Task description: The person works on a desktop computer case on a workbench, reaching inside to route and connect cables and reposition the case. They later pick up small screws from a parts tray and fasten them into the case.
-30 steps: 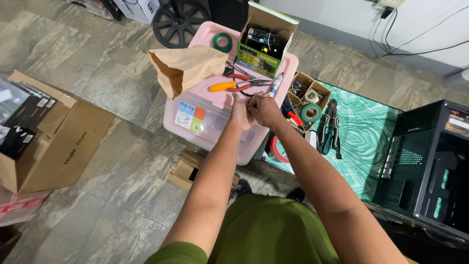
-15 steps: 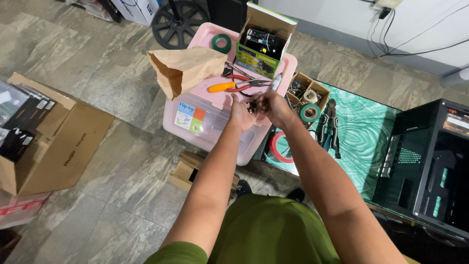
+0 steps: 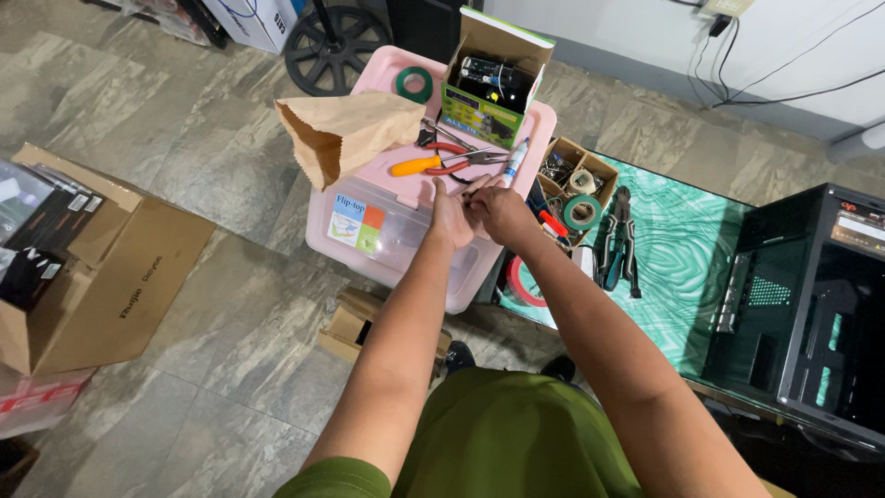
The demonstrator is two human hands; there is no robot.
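Currently both hands meet over the pink plastic lidded storage bin [image 3: 369, 231]: left hand [image 3: 450, 217] and right hand [image 3: 498, 210] pinch something small, unidentifiable; keep it above the lid, near the orange-handled pliers [image 3: 433, 164].

Over the last second, both hands slide from the frame's centre-right toward its centre and now sit pressed together at the near edge of the pink storage box [image 3: 364, 267], the left hand [image 3: 449, 219] touching the right hand [image 3: 498, 210]. The fingers [image 3: 477, 189] close around something too small to make out. The forearms draw closer together than before.
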